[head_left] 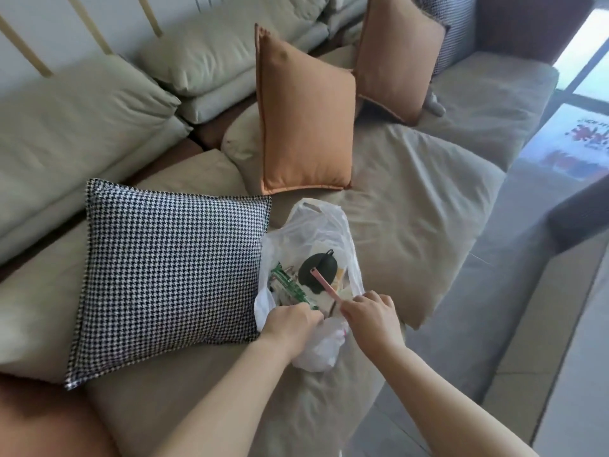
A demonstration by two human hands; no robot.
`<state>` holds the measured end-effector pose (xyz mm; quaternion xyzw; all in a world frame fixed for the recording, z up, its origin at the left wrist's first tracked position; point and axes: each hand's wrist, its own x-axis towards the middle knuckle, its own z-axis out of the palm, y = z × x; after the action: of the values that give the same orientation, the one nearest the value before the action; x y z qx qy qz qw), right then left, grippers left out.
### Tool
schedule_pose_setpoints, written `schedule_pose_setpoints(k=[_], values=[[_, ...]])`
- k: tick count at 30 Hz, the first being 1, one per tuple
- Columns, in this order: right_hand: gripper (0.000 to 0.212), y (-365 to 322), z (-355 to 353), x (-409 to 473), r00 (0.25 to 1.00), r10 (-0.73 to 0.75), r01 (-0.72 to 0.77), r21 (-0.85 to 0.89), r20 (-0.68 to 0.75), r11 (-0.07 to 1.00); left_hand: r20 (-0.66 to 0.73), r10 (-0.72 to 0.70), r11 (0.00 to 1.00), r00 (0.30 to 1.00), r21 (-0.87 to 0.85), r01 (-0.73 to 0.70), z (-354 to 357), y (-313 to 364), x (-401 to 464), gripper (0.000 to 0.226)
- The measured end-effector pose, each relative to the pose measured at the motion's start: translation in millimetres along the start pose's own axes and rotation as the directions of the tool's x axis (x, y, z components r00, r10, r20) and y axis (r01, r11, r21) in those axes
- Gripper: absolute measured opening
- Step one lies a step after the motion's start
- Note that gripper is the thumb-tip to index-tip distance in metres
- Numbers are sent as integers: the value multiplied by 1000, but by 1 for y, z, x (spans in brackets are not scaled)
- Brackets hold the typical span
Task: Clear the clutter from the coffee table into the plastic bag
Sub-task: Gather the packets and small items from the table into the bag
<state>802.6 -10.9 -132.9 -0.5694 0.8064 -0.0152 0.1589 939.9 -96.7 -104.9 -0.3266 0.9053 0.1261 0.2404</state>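
Observation:
A thin white plastic bag (316, 225) lies open on the sofa seat, just right of a black-and-white houndstooth pillow. Inside it show a round black object (317, 266), a green printed packet (290, 286) and a pink stick-like object (324, 283). My left hand (291, 324) is closed on the bag's near left rim, beside the green packet. My right hand (370, 313) grips the near end of the pink stick, whose far end reaches into the bag over the black object. The coffee table is mostly out of view.
The houndstooth pillow (168, 275) lies flat at the left, touching the bag. Two orange pillows (304, 113) (395, 54) stand upright behind. The beige sofa seat (412, 199) stretches right; a dark table corner (580, 216) and grey floor (494, 318) lie at the right.

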Motion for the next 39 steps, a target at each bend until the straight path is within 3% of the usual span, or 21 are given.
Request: schedule_pose_setpoints(k=[6,10,14,18,26,33,39], values=[[30,13,-3,-1,993,-5,5,-5,121,1000,153,26,1000,988,-4,-26,6,16,1,30],[32,15,3,-1,972,-43,40,19,231,999,174,-1,1000,985,2,0,10,12,3,32],[35,11,-4,2,967,-41,30,49,251,998,174,-16,998,985,-55,26,3,5,7,22],[36,7,-22,6,975,-1,-24,109,223,994,175,-7,997,985,-72,20,-16,4,9,34],[40,48,-52,-14,946,241,-269,110,219,957,81,163,985,983,-79,-157,-67,47,34,32],[31,118,-72,-56,878,430,-459,118,209,880,157,323,941,933,49,-334,-94,133,52,41],[40,190,-86,-111,813,530,-567,121,241,815,178,390,900,903,134,-415,-106,225,64,39]])
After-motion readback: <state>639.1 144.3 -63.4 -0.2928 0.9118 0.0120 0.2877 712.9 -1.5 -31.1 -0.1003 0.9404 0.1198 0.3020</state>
